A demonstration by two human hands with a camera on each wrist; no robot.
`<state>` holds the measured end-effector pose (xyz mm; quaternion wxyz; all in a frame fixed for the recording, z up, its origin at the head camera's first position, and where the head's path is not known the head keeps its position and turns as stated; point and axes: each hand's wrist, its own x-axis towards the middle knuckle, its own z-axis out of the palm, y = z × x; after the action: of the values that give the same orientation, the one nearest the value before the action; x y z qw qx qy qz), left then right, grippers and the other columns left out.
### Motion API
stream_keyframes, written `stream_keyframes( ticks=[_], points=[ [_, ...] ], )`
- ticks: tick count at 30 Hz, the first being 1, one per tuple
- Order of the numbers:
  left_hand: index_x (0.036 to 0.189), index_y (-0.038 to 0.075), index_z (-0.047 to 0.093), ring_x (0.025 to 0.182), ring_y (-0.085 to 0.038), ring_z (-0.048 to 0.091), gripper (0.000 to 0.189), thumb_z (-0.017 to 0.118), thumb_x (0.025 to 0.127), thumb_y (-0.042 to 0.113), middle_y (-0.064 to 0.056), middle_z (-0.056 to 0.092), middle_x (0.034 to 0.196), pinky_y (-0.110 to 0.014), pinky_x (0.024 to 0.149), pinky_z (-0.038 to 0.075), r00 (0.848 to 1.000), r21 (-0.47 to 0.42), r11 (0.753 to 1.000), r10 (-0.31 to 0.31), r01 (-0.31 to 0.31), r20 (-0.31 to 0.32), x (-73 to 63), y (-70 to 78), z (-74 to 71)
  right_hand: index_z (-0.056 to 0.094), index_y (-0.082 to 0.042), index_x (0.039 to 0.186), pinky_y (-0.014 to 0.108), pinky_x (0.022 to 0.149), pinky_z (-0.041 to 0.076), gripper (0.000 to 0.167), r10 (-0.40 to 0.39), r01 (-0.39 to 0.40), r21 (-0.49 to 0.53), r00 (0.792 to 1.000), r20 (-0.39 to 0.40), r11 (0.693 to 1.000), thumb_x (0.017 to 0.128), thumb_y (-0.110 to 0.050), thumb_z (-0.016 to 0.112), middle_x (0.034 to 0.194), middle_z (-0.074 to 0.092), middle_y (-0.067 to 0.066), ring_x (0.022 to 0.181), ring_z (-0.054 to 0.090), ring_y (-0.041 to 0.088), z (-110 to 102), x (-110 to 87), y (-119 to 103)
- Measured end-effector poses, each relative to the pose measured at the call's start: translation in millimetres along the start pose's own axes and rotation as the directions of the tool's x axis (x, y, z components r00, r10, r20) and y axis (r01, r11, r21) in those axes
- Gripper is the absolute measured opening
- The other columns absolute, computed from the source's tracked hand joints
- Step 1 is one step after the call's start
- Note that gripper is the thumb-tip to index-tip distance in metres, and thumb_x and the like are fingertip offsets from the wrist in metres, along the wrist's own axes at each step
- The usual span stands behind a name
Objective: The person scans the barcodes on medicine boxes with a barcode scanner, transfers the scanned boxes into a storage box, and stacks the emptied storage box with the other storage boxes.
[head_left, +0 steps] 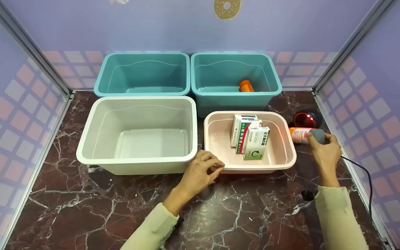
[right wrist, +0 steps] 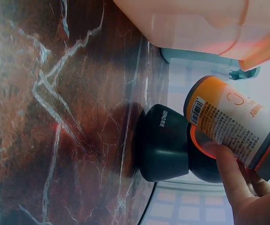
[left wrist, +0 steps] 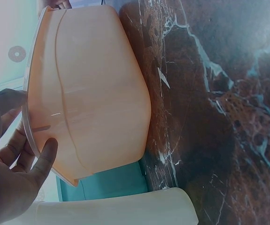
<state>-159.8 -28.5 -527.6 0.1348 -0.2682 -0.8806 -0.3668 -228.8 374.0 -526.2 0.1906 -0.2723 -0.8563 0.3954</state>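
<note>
A dark brown, white-veined marbled surface (head_left: pixel 82 201) carries a large off-white rectangular plastic bin (head_left: pixel 144 168). Behind stand two teal rectangular plastic bins, left (head_left: pixel 141 94) and right (head_left: pixel 234 100). A smaller, pale pink rectangular plastic tub (head_left: pixel 219 139) sits right of the off-white bin. The left hand (head_left: pixel 196 172) pinches the tub's near-left rim; the right hand (head_left: pixel 326 152) grips an orange-and-white cylindrical bottle (head_left: pixel 300 135) by its dark grey cap. The bottle is tilted, just beside a black rounded device (head_left: pixel 304 119) glowing red, right of the tub. Three upright printed cardboard boxes (head_left: pixel 255 143) stand inside the tub. An orange cylindrical container (head_left: pixel 246 86) is in the right teal bin.
</note>
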Motion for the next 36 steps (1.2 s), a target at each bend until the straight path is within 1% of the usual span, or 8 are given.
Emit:
stream_keyframes(
  ticks=[4,9,16,26,36],
  points=[
    [0.096,0.018,0.077,0.101,-0.015,0.056,0.008,0.076,0.088,0.019,0.005,0.065,0.094,-0.028,0.092,0.051,1.0,-0.002,1.0,-0.005,0.005,0.001,0.1,-0.1,0.0,0.061,0.0,0.128,0.043,0.095,0.04,0.065,-0.002,0.002,0.015,1.0,-0.014,1.0,0.083,-0.046,0.07,0.119,0.065,0.022,0.11,0.058,0.035,1,-1.0,0],
    [0.095,0.018,0.077,0.102,-0.016,0.057,0.008,0.076,0.087,0.018,0.005,0.066,0.094,-0.029,0.093,0.051,1.0,-0.008,1.0,-0.01,0.01,0.002,-0.5,-0.6,0.7,0.06,0.0,0.128,0.044,0.097,0.04,0.065,0.0,0.0,0.035,1.0,-0.013,0.999,0.083,-0.046,0.07,0.12,0.064,0.022,0.111,0.057,0.035,3,-2.6,-1],
    [0.095,0.018,0.076,0.101,-0.016,0.057,0.009,0.077,0.086,0.018,0.004,0.066,0.094,-0.03,0.094,0.051,1.0,-0.007,1.0,0.006,-0.006,-0.013,-0.6,-0.7,0.8,0.06,0.0,0.127,0.043,0.097,0.04,0.063,-0.01,0.01,0.039,1.0,-0.006,0.999,0.083,-0.045,0.071,0.119,0.064,0.021,0.11,0.057,0.034,7,-4.1,-3],
    [0.095,0.017,0.076,0.103,-0.017,0.057,0.009,0.077,0.087,0.018,0.003,0.066,0.094,-0.03,0.095,0.051,1.0,-0.008,1.0,0.009,-0.009,-0.015,-0.6,-1.0,1.4,0.06,0.001,0.127,0.046,0.105,0.04,0.063,-0.028,0.028,0.044,1.0,0.005,0.999,0.083,-0.043,0.072,0.124,0.063,0.023,0.116,0.056,0.037,9,-3.3,-6],
    [0.095,0.016,0.076,0.104,-0.017,0.057,0.009,0.078,0.086,0.018,0.002,0.066,0.094,-0.032,0.096,0.05,1.0,-0.017,1.0,0.002,-0.003,-0.013,-0.9,-1.2,1.8,0.06,0.001,0.126,0.05,0.105,0.038,0.065,-0.04,0.04,0.037,0.999,0.014,0.999,0.083,-0.045,0.073,0.126,0.063,0.023,0.118,0.055,0.039,12,-4.5,-5]
  ],
)
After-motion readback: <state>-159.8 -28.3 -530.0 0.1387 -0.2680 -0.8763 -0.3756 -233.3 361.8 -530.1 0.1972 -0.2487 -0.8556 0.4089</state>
